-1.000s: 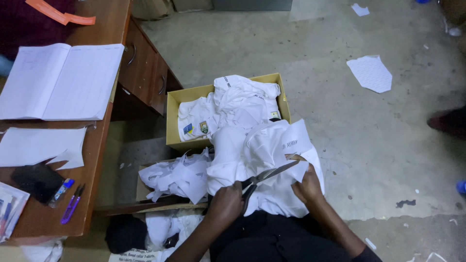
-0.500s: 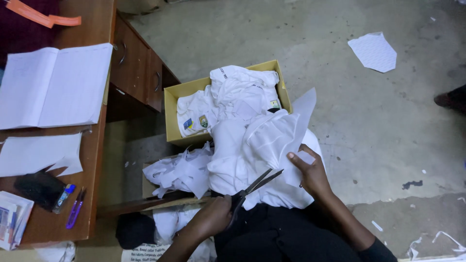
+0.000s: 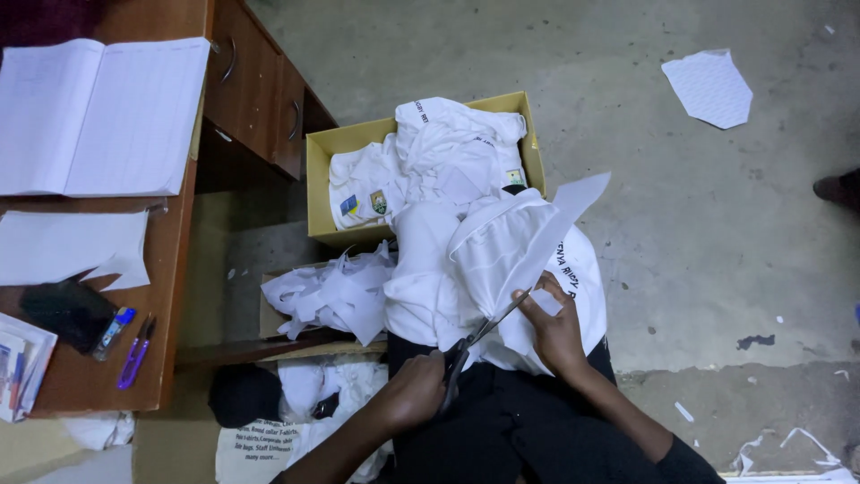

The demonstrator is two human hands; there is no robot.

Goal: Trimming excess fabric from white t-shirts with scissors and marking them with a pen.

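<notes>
My left hand (image 3: 414, 393) grips the handles of a pair of scissors (image 3: 479, 336), whose blades point up and right. My right hand (image 3: 555, 327) pinches the lower end of a long white strip (image 3: 563, 220) that rises away from me, and the blade tips meet it by my fingers. A heap of white shirts (image 3: 443, 269) lies on my lap under both hands. Beyond it an open yellow cardboard box (image 3: 315, 184) holds more folded white shirts with small badges.
White offcuts (image 3: 331, 296) pile on a low shelf to the left. A wooden desk (image 3: 175, 296) carries an open ledger (image 3: 98, 116), loose paper, pens and purple snips (image 3: 134, 351). On the concrete floor lies a cut sheet (image 3: 709, 85), with another person's shoe (image 3: 838, 188) at the right edge.
The white strip has swung up to stand out toward the upper right. My right hand has slid closer to the scissor tips, while my left hand kept hold of the scissors.
</notes>
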